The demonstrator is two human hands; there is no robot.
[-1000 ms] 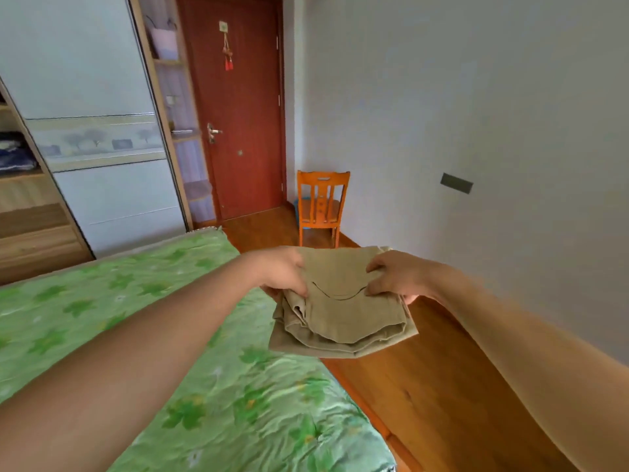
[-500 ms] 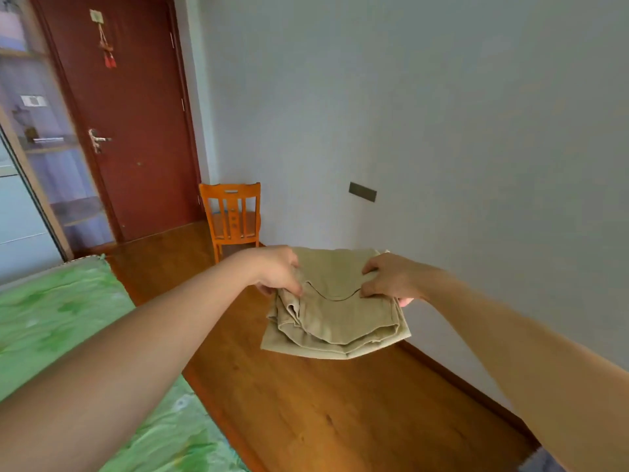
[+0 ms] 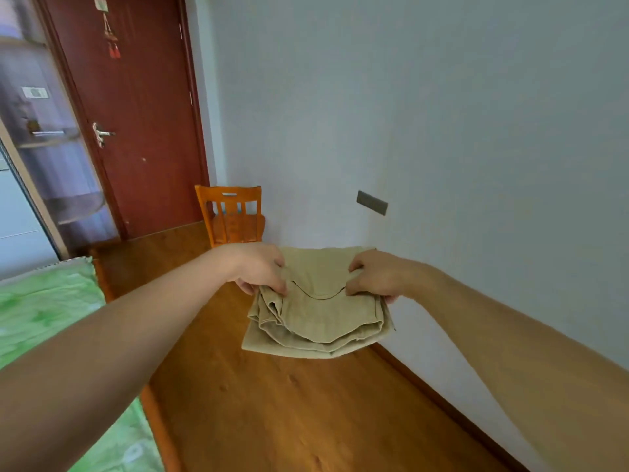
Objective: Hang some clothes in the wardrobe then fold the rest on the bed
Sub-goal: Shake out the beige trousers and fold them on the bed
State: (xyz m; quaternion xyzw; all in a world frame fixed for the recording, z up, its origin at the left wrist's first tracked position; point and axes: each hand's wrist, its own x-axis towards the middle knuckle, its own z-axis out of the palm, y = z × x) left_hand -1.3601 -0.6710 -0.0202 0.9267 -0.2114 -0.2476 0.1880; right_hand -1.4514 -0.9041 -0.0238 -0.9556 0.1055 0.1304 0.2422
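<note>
Held out over the wooden floor [image 3: 289, 403]: a folded beige garment [image 3: 320, 321], gripped along its far edge by the left hand [image 3: 262, 270] and the right hand [image 3: 374, 277], thumbs on top, fingers curled beneath. Swung clear of the green bed [image 3: 44, 301] within the last second, having hung above the mattress corner a moment earlier; grip and fold unchanged. Suggests a finished fold being carried off rather than laid down on the bed, destination unclear. Hard to tell from the bunched layers whether trousers or a shirt. Ahead: an orange chair [image 3: 235, 216] in the corner, a closed red door [image 3: 136, 114], wardrobe shelves [image 3: 51, 165] far left. Hemming the passage: the wall [image 3: 442, 114] close on the right, the bed on the left.
</note>
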